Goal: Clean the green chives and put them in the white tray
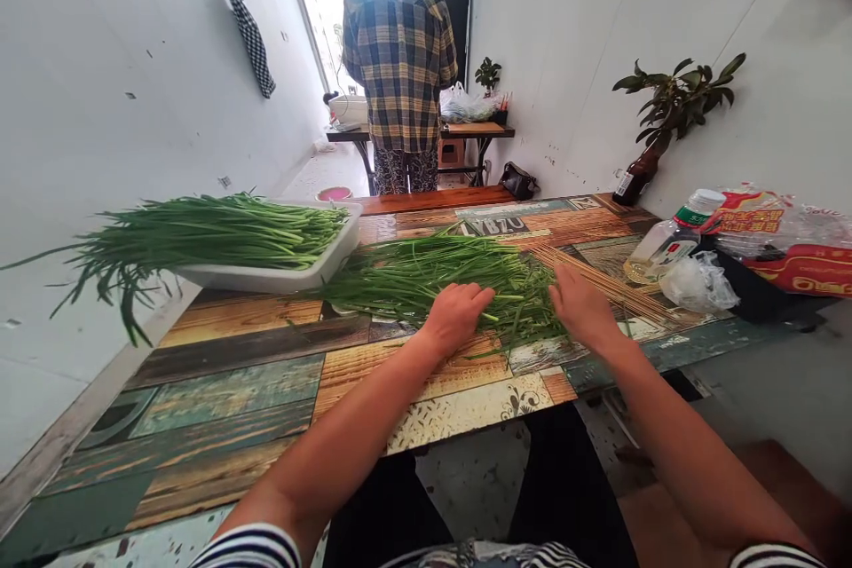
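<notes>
My left hand [456, 312] curls over the loose chives [413, 277] on the table [232, 390], though I cannot tell whether it grips any; my right hand [580, 306] lies open on their ends, beside the bamboo skewers [619, 288].

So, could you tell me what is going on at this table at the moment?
A seated person has both hands on a loose pile of green chives on the patchwork table: the left hand curled over the stalks, the right hand flatter at the pile's right end. A white tray heaped with more chives sits to the left; bamboo skewers lie just right of the pile. Behind, another person in a checked shirt stands at a second table, back turned.
</notes>
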Available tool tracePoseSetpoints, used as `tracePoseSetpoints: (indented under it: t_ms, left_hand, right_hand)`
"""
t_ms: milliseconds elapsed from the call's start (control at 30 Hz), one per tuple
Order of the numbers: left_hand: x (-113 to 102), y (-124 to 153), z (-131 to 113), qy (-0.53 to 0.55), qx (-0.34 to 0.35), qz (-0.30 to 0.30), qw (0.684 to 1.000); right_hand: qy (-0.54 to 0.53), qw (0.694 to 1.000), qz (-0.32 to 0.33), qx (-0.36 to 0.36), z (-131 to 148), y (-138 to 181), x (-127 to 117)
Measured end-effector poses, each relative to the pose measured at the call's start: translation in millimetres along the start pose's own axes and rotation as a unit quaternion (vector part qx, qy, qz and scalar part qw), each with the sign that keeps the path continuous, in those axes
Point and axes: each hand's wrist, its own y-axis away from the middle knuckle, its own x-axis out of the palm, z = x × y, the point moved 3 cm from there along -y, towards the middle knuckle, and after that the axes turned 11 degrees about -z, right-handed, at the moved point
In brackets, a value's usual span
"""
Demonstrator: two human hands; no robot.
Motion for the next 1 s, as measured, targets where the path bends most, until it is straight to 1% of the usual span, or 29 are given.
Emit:
tracePoseSetpoints:
  t_ms: [33,100,167,233,267,300,333,400,433,467,500,533,567,633,700,733,800,867,933,1000]
  left_hand:
    - [0.5,-0.1,-0.3,-0.001,-0.001,0.004,1.0]
    - [0.8,-0.2,-1.8,0.005,0.006,0.01,1.0]
    - [0.4,0.1,-3.4,0.014,0.02,0.005,1.0]
    - [-0.1,0.8,-4.2,0.023,0.028,-0.005,0.999]
    - [-0.1,1.2,-4.2,0.027,0.029,-0.01,0.999]
    - [-0.1,1.6,-4.2,0.032,0.03,-0.017,0.999]
    - [-0.1,1.9,-4.4,0.037,0.032,-0.023,0.999]
    - [-0.3,2.4,-4.8,0.044,0.032,-0.039,0.998]
    - [-0.8,2.6,-4.8,0.045,0.025,-0.05,0.997]
    - [-1.4,2.8,-4.6,0.045,0.013,-0.061,0.997]
    - [-2.1,3.1,-4.2,0.044,-0.003,-0.072,0.996]
    - [-2.8,3.4,-3.6,0.043,-0.021,-0.083,0.995]
    - [-3.5,3.9,-3.0,0.044,-0.039,-0.096,0.994]
    - [-5.2,4.6,-2.5,0.059,-0.064,-0.127,0.988]
    - [-7.6,4.9,-2.6,0.091,-0.072,-0.174,0.978]
    - [-9.0,4.9,-2.5,0.109,-0.072,-0.201,0.971]
    - [-11.2,4.7,-1.4,0.134,-0.076,-0.246,0.957]
    - [-11.7,4.4,1.1,0.143,-0.089,-0.263,0.95]
    - [-11.3,4.2,4.1,0.139,-0.109,-0.259,0.95]
    - [-11.3,4.4,6.6,0.132,-0.127,-0.257,0.949]
  right_hand:
    - [-0.001,1.0,-0.007,-0.01,6.5,-1.8,-3.5]
    - [-0.025,0.998,-0.002,-0.055,24.0,-3.8,-8.1]
    - [-0.054,0.994,0.028,-0.095,38.7,-3.6,-7.4]
    - [-0.1,0.989,0.062,-0.094,44.6,-1.8,-2.4]
    - [-0.14,0.984,0.078,-0.072,44.2,-0.5,0.9]
    - [-0.192,0.976,0.094,-0.034,41.9,0.9,4.5]
    - [-0.25,0.962,0.11,0.017,38.2,2.3,8.5]
    - [-0.349,0.918,0.129,0.136,27.5,3.6,16.8]
    - [-0.376,0.898,0.122,0.191,20.6,2.5,20.5]
    - [-0.388,0.885,0.101,0.236,12.8,-0.5,23.7]
    - [-0.386,0.881,0.07,0.264,4.4,-5.5,26.7]
    - [-0.372,0.886,0.038,0.274,-3.9,-12.4,29.8]
    - [-0.348,0.898,0.012,0.268,-11.5,-20.9,33.5]
    - [-0.276,0.939,0.001,0.207,-22.3,-40.4,44.8]
    - [-0.182,0.977,0.036,0.11,-26.2,-58.4,61.9]
    - [-0.135,0.987,0.062,0.06,-26.6,-65.6,71.8]
    - [-0.068,0.992,0.106,-0.014,-26.8,-75.6,90.5]
    - [-0.044,0.99,0.124,-0.047,-28.6,-80.9,102.0]
    - [-0.054,0.99,0.114,-0.065,-31.0,-81.8,101.5]
    - [-0.086,0.988,0.081,-0.096,-30.4,-77.4,87.7]
